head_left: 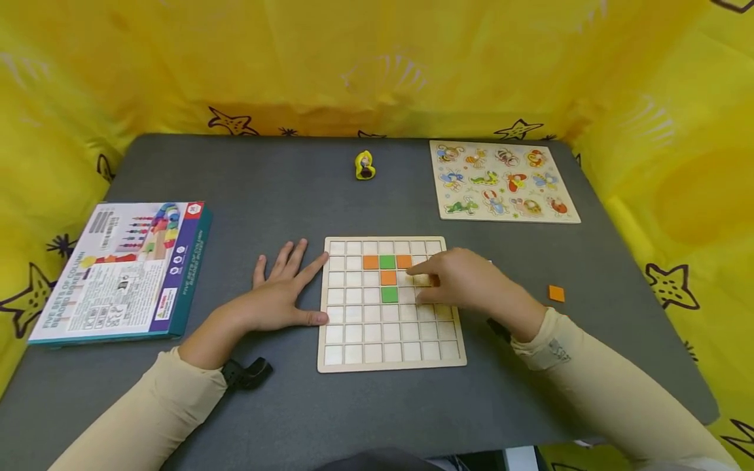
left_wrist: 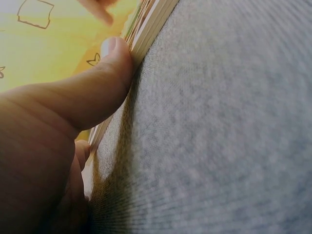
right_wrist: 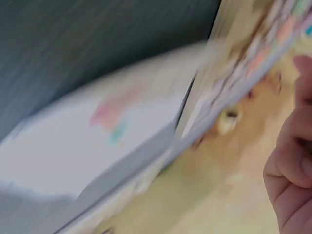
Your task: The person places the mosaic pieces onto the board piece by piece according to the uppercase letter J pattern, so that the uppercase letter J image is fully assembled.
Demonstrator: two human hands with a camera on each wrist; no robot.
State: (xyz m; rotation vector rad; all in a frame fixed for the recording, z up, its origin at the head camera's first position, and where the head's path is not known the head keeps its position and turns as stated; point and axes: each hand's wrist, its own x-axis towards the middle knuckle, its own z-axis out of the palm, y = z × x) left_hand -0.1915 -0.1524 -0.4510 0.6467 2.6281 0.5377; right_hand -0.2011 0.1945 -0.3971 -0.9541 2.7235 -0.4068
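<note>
A wooden grid board [head_left: 383,370] lies on the dark table, with orange and green square tiles in some of its cells. Orange tiles flank a green tile [head_left: 387,262] in an upper row; an orange tile [head_left: 389,278] and another green tile [head_left: 390,295] lie below it. My left hand [head_left: 277,297] is spread flat, its thumb [left_wrist: 105,80] and forefinger touching the board's left edge. Over the board's right side, my right hand [head_left: 465,278] reaches its forefinger to the right-hand orange tile [head_left: 404,261]. Its forefinger and thumb look apart, with nothing visible between them. The right wrist view is blurred.
One loose orange tile [head_left: 556,293] lies right of the board. A puzzle board with insect pictures [head_left: 506,182] is at the back right, a small yellow toy [head_left: 365,165] at the back middle. At the left lies a boxed toy set [head_left: 126,271]. Yellow cloth [head_left: 377,65] surrounds the table.
</note>
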